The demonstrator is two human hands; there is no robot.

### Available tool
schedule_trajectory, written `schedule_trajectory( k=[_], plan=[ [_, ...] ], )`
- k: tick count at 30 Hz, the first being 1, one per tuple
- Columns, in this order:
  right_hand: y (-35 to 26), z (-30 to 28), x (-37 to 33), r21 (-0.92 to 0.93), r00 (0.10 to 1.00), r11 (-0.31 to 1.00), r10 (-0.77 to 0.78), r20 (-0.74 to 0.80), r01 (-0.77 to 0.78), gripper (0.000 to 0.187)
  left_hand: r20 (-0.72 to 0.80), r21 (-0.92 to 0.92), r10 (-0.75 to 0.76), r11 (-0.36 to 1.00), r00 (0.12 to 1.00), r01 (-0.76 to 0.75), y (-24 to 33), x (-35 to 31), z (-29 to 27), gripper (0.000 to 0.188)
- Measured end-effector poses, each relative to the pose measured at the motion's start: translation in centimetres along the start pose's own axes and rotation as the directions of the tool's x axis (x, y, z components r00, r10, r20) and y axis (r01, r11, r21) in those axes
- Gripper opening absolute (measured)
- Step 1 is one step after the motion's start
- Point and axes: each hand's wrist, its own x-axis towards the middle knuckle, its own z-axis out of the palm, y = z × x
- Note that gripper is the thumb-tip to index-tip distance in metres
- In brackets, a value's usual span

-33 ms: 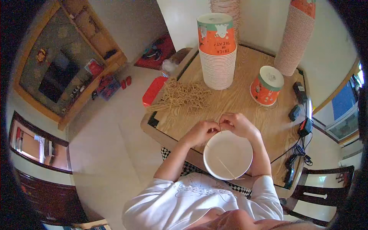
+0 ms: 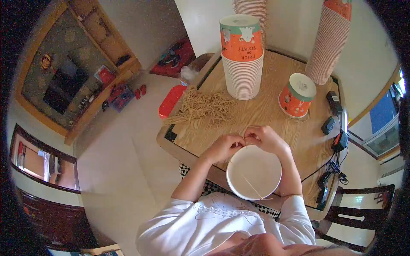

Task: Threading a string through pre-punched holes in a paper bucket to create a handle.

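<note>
In the head view, we bring our left hand (image 2: 224, 146) and right hand (image 2: 267, 138) together at the far rim of a white tub (image 2: 269, 168), its open mouth facing us at the table's (image 2: 265, 112) near edge. Both sets of fingertips are pinched closed; what lies between them is too small to tell. A thin string (image 2: 253, 186) crosses the tub's inside. Beyond our left hand lies a heap of brown string (image 2: 205, 107).
</note>
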Motion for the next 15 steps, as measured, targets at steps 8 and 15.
schedule_trajectory(
  k=[8,15],
  plan=[
    [-0.36,-0.21,-0.60,0.056,0.998,0.997,0.061,-0.035,-0.059,0.009,-0.095,-0.158,-0.097,0.984,0.991,0.081,0.43,-0.28,0.59,0.010],
    [-0.28,-0.06,-0.62,0.035,0.999,0.999,0.039,-0.027,-0.038,0.008,-0.061,-0.033,0.022,0.999,0.998,-0.024,0.40,-0.10,0.42,0.012]
  ],
)
